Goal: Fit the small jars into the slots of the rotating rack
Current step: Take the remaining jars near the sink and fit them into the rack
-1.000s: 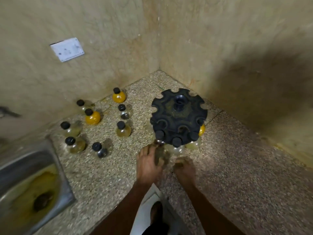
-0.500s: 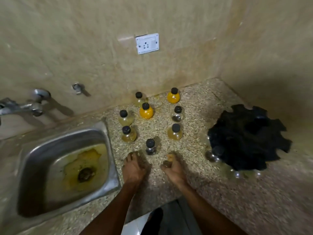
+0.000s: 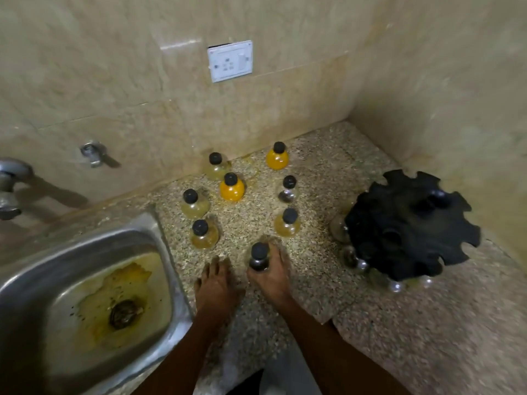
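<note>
A black rotating rack [image 3: 410, 226] stands on the speckled counter [image 3: 399, 337] at the right, with several clear jars hanging in its near slots. Several small black-capped jars stand loose in the middle. My right hand [image 3: 271, 276] grips the nearest one, a dark-capped clear jar [image 3: 259, 257]. My left hand [image 3: 215, 283] rests flat on the counter just left of it, holding nothing. Two orange jars [image 3: 231, 187] [image 3: 277, 156] stand farther back, and pale yellow jars [image 3: 204, 233] [image 3: 287, 223] stand closer.
A stained steel sink [image 3: 85, 295] fills the lower left, with a tap [image 3: 8, 189] above it. Tiled walls meet in a corner behind the rack. A white socket plate [image 3: 230, 63] is on the back wall.
The view has swung left from the rack to the loose jars and sink. My right hand reached forward and closed round the nearest jar; my left hand stays flat on the counter.
</note>
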